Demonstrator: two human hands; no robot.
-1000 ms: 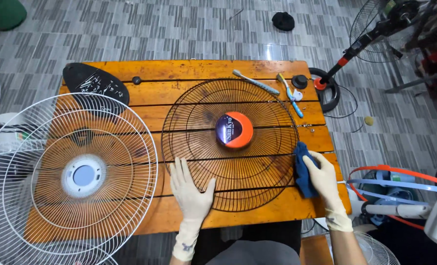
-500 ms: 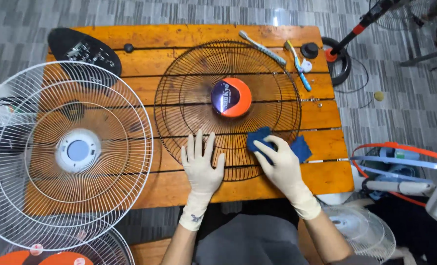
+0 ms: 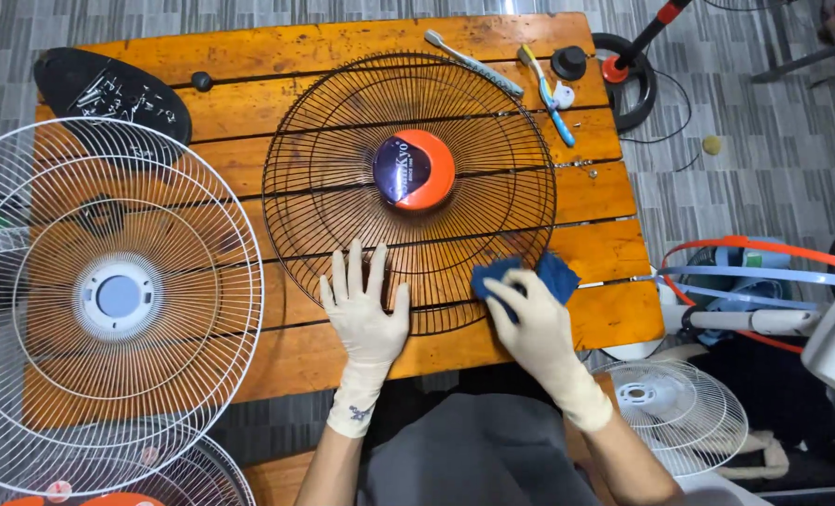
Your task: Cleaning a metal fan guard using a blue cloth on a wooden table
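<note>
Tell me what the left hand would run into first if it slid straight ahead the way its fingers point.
The left hand lies flat on the black fan grille, fingers pointing away from the person. Straight ahead, it would likely cross bare wires and pass just left of the orange hub cap, though it might clip its edge.

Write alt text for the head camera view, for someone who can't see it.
Two gloved hands work on a black wire fan guard lying on an orange wooden table: the left hand presses flat on it, the right hand holds a blue cloth against its rim.
</note>
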